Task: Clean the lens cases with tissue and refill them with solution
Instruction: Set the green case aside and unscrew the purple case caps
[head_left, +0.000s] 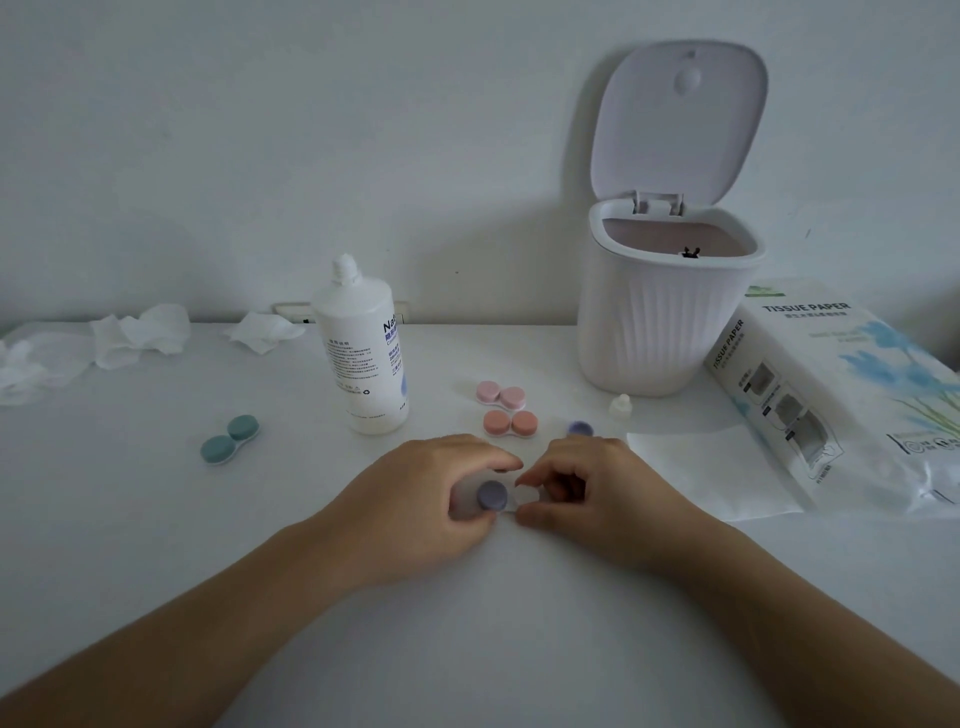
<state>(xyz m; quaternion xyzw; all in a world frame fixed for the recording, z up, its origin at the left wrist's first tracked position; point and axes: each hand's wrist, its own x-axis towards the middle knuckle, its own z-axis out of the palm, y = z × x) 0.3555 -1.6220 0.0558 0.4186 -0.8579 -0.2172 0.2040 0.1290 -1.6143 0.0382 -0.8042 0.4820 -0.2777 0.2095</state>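
A purple lens case (493, 496) lies on the white table in front of me. My left hand (431, 499) pinches its capped purple side. My right hand (587, 493) pinches the white uncapped side (527, 493). The loose purple cap (580, 429) lies just behind my right hand. A flat tissue sheet (701, 467) is spread to the right. The solution bottle (361, 348) stands uncapped behind my left hand, and its small white cap (621, 405) sits near the bin.
Two pink lens cases (501, 395) (510, 423) lie behind my hands; a teal case (230, 439) lies at the left. A white bin (660, 317) stands open at the back right beside a tissue paper pack (852, 395). Crumpled tissues (140, 332) (265, 330) lie along the wall.
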